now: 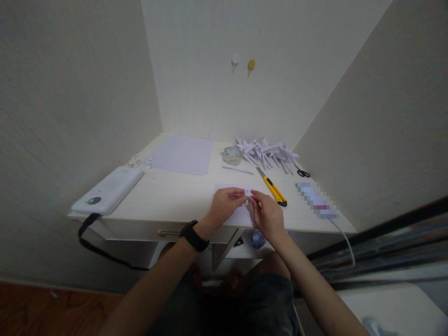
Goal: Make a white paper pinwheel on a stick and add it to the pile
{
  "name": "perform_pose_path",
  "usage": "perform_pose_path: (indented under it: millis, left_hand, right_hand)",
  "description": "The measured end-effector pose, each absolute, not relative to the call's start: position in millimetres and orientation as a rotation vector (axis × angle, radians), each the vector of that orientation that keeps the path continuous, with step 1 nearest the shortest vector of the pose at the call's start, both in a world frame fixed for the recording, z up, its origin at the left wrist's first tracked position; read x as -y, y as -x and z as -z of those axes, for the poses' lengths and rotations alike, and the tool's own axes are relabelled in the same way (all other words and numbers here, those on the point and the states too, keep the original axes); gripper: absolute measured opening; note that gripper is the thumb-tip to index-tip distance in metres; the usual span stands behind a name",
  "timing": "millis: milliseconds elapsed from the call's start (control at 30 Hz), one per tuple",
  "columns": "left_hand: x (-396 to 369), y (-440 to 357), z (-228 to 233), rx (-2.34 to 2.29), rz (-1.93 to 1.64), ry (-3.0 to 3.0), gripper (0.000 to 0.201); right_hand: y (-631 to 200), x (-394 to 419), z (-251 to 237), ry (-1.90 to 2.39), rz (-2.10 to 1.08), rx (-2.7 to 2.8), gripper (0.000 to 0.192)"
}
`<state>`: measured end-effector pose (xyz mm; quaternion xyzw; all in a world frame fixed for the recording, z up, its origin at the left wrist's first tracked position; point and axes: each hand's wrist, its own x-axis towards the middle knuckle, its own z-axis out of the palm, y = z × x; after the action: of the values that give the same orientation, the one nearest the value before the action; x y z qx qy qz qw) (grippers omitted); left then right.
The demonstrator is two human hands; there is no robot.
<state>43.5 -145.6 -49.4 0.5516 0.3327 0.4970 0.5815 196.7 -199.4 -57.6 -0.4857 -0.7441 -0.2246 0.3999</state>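
Near the desk's front edge, my left hand (226, 204) and my right hand (269, 213) meet fingertip to fingertip. Both pinch a small piece of white paper (248, 192), mostly hidden by the fingers. Beneath them lies a pale paper sheet (241, 217), partly covered by my hands. A yellow utility knife (275, 190) with its blade out rests just right of my right hand. Beyond my hands are a thin rolled paper stick (238, 169) and a roll of clear tape (232, 156).
Several folded paper pinwheels (268, 151) are heaped at the back right, beside black scissors (303, 173). A blurred-out phone (318, 200) with a cable lies at the right. Paper sheets (184, 154) and a white power bank (108, 190) with a black cable occupy the left of the desk (168, 196).
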Motion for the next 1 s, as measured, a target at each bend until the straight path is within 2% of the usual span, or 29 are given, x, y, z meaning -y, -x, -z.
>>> perform_pose_path:
  millis: [633,1000]
  left_hand:
    - [147.3,-42.5,51.0,-0.840,-1.163,-1.338,0.019]
    - [148.6,-41.7,47.3,-0.878,-1.115,-1.349,0.023]
  right_hand:
    - [-192.7,201.8,58.7,1.270,0.535,1.838,0.019]
    - [-192.4,200.9,59.4,1.233,0.593,1.872,0.014]
